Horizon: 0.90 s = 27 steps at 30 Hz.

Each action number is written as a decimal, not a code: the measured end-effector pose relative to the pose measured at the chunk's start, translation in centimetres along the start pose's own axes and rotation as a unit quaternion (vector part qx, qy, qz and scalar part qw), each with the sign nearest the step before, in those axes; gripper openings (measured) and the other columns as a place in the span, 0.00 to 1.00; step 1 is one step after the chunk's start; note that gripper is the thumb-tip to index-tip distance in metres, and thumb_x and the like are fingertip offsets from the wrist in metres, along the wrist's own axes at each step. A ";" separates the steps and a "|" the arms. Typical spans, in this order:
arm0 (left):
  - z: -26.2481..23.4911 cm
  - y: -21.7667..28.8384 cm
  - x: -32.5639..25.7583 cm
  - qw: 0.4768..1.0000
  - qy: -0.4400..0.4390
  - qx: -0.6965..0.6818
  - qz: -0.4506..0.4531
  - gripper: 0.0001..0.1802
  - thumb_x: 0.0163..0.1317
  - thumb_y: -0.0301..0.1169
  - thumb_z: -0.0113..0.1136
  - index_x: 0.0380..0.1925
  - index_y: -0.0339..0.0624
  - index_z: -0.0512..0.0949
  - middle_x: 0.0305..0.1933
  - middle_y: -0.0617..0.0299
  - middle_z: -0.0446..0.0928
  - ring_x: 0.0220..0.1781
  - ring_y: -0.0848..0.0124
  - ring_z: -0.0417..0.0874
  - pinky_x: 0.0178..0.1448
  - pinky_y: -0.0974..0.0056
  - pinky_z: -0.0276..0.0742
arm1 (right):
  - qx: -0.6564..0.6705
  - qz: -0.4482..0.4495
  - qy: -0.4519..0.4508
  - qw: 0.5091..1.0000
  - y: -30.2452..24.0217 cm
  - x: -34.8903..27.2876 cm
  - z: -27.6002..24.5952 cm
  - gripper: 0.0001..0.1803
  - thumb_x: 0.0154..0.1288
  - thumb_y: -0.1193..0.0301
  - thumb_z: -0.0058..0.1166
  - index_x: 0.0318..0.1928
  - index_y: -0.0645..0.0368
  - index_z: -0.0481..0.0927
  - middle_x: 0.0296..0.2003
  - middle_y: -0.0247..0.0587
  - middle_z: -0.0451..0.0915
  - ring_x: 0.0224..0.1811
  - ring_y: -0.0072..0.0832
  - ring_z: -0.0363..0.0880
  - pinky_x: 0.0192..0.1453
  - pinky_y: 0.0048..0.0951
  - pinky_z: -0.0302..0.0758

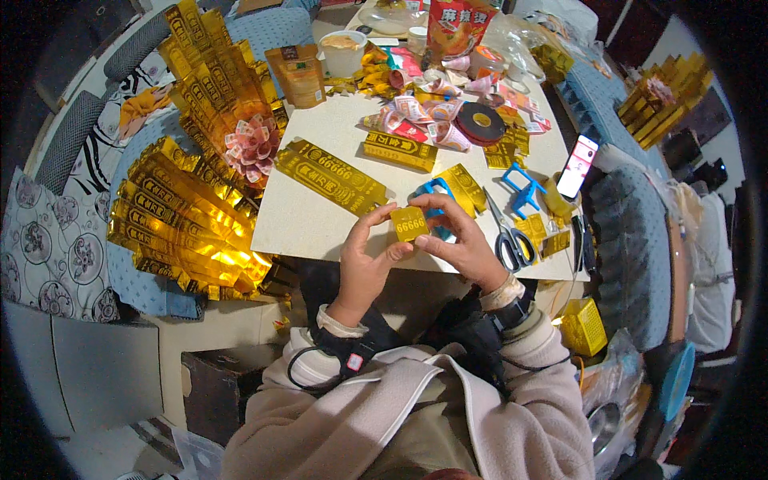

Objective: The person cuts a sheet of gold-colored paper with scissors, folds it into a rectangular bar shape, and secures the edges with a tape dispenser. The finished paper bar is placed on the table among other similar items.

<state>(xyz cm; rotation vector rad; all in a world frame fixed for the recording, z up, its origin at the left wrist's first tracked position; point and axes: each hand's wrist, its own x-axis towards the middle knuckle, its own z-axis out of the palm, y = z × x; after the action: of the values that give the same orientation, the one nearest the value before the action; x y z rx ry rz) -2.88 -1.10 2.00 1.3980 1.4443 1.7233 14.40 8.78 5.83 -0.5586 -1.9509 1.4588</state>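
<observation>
Near the table's front edge, both hands hold a small gold paper box (410, 225), its square printed end turned up toward me. My left hand (368, 260) grips its left side between thumb and fingers. From the right, my right hand (464, 244) pinches it, thumb on the lower edge. Partly hidden behind my right fingers is a blue plastic piece (434, 187). A long flat gold printed card (332, 178) lies just beyond my left hand. Black-handled scissors (514, 246) rest beside my right hand.
Gold folded bars stand in a tall fan (208, 88) and a lower bundle (180, 216) at left. On the table (300, 244) lie a gold bar (398, 151), black tape roll (481, 123), pink paper cones (412, 114), blue frame (524, 192) and a propped phone (578, 166).
</observation>
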 end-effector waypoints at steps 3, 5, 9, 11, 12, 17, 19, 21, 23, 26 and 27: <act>-0.1 0.0 0.0 1.000 -0.002 0.015 0.005 0.35 0.60 0.44 0.76 0.63 0.39 0.76 0.63 0.52 0.80 0.65 0.59 0.80 0.70 0.57 0.73 | 0.019 0.015 -0.007 1.000 0.0 -0.1 -0.1 0.28 0.68 0.66 0.67 0.66 0.57 0.74 0.62 0.37 0.74 0.63 0.29 0.73 0.64 0.32 0.73; -0.2 0.0 0.1 1.000 -0.004 0.023 0.011 0.34 0.61 0.43 0.76 0.63 0.39 0.77 0.63 0.52 0.80 0.65 0.60 0.80 0.70 0.57 0.73 | 0.037 0.026 -0.015 0.999 0.0 -0.1 -0.1 0.29 0.69 0.65 0.67 0.67 0.56 0.73 0.65 0.35 0.73 0.64 0.27 0.71 0.69 0.33 0.68; -0.2 -0.1 0.2 0.999 -0.007 0.027 0.020 0.31 0.62 0.39 0.76 0.61 0.39 0.77 0.62 0.53 0.80 0.64 0.59 0.80 0.69 0.57 0.73 | 0.034 0.024 -0.010 0.999 0.1 -0.1 0.0 0.30 0.69 0.65 0.67 0.67 0.56 0.73 0.64 0.35 0.74 0.64 0.27 0.71 0.69 0.32 0.69; -0.2 -0.1 0.2 0.999 -0.007 0.032 0.024 0.29 0.62 0.38 0.75 0.60 0.39 0.78 0.61 0.53 0.80 0.64 0.59 0.80 0.69 0.57 0.73 | 0.034 0.020 -0.009 0.999 0.3 -0.2 0.1 0.30 0.69 0.65 0.67 0.68 0.56 0.73 0.64 0.35 0.74 0.65 0.27 0.71 0.69 0.32 0.69; -0.3 -0.1 0.2 0.999 -0.007 0.036 0.026 0.28 0.62 0.37 0.75 0.60 0.40 0.78 0.60 0.53 0.80 0.64 0.58 0.80 0.69 0.57 0.73 | 0.034 0.017 -0.009 0.999 0.4 -0.3 0.0 0.30 0.69 0.65 0.66 0.68 0.56 0.72 0.64 0.35 0.74 0.65 0.27 0.71 0.69 0.32 0.69; -0.3 -0.3 0.3 0.999 0.000 0.044 0.023 0.27 0.61 0.35 0.74 0.59 0.41 0.79 0.59 0.54 0.81 0.64 0.58 0.79 0.70 0.56 0.71 | 0.044 0.005 0.081 0.996 2.0 -1.2 -1.7 0.27 0.72 0.65 0.62 0.68 0.56 0.73 0.58 0.38 0.77 0.60 0.27 0.75 0.61 0.30 0.75; -0.4 -0.3 0.2 0.997 0.002 0.066 0.032 0.27 0.61 0.35 0.75 0.59 0.41 0.79 0.59 0.55 0.81 0.64 0.58 0.78 0.70 0.55 0.70 | -0.026 0.064 0.177 0.982 2.9 -1.5 -3.6 0.20 0.75 0.67 0.59 0.64 0.57 0.77 0.52 0.38 0.80 0.53 0.25 0.78 0.56 0.29 0.76; -0.3 -0.4 0.2 0.996 0.002 0.078 0.036 0.27 0.61 0.35 0.74 0.59 0.39 0.79 0.59 0.56 0.81 0.63 0.62 0.79 0.71 0.57 0.70 | -0.135 0.095 0.200 0.966 3.7 -2.0 -5.1 0.17 0.75 0.66 0.58 0.60 0.58 0.80 0.48 0.41 0.81 0.48 0.26 0.79 0.53 0.30 0.77; -0.1 -0.5 0.2 0.996 0.003 0.081 0.040 0.28 0.62 0.35 0.74 0.59 0.38 0.79 0.59 0.56 0.81 0.62 0.64 0.79 0.71 0.58 0.70 | -0.220 0.133 0.193 0.947 4.6 -2.3 -5.7 0.16 0.75 0.65 0.59 0.57 0.59 0.82 0.45 0.43 0.82 0.45 0.27 0.80 0.49 0.30 0.77; -0.1 -0.6 0.3 0.996 0.008 0.075 0.042 0.27 0.62 0.36 0.74 0.59 0.38 0.79 0.58 0.56 0.81 0.62 0.64 0.79 0.71 0.58 0.70 | -0.207 0.193 0.125 0.951 5.4 -2.6 -6.0 0.15 0.74 0.64 0.60 0.54 0.58 0.84 0.38 0.37 0.82 0.41 0.23 0.78 0.49 0.24 0.76; -0.2 -0.6 0.3 0.996 0.009 0.076 0.040 0.27 0.62 0.36 0.74 0.59 0.38 0.79 0.58 0.56 0.81 0.62 0.64 0.79 0.71 0.58 0.70 | -0.198 0.216 0.131 0.947 5.6 -2.5 -6.0 0.15 0.74 0.63 0.61 0.54 0.57 0.84 0.37 0.37 0.83 0.39 0.24 0.79 0.46 0.25 0.77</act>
<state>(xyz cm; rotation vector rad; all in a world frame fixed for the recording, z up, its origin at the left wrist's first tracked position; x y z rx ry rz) -3.28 -0.68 1.59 1.5434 1.5768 1.7086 20.15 12.92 1.00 -1.3607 -1.9878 1.1491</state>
